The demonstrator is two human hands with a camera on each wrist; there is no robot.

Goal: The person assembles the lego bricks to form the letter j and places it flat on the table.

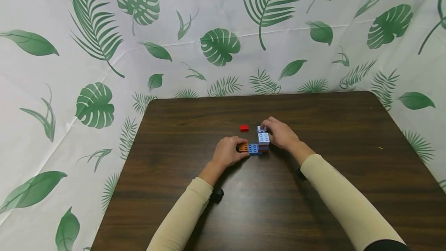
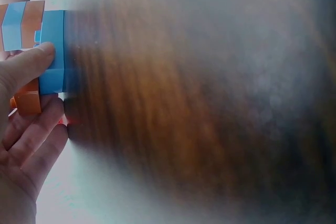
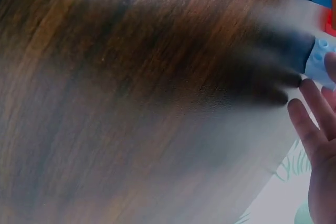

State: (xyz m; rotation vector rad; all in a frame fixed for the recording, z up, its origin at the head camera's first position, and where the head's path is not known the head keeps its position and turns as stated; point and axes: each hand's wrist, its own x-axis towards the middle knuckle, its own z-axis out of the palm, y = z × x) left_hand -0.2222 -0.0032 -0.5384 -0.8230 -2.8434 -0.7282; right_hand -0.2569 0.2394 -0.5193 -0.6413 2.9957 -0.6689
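Observation:
Near the middle of the table, a small structure of building bricks has a blue brick (image 1: 253, 149) low down, an orange brick (image 1: 243, 147) at its left end, and a stack at its right topped by a light blue brick (image 1: 263, 138). My left hand (image 1: 228, 152) holds the left end, thumb against the blue brick (image 2: 54, 51) in the left wrist view. Just behind the stack, my right hand (image 1: 282, 134) pinches another light blue brick (image 3: 318, 59), its studs showing in the right wrist view. Part of that brick is hidden by the fingers.
A loose red brick (image 1: 244, 128) lies behind the structure, between the two hands. The dark wooden table (image 1: 167, 189) reaches back to a white cloth (image 1: 181, 65) with green leaves. A small yellowish scrap (image 1: 380, 148) lies far right.

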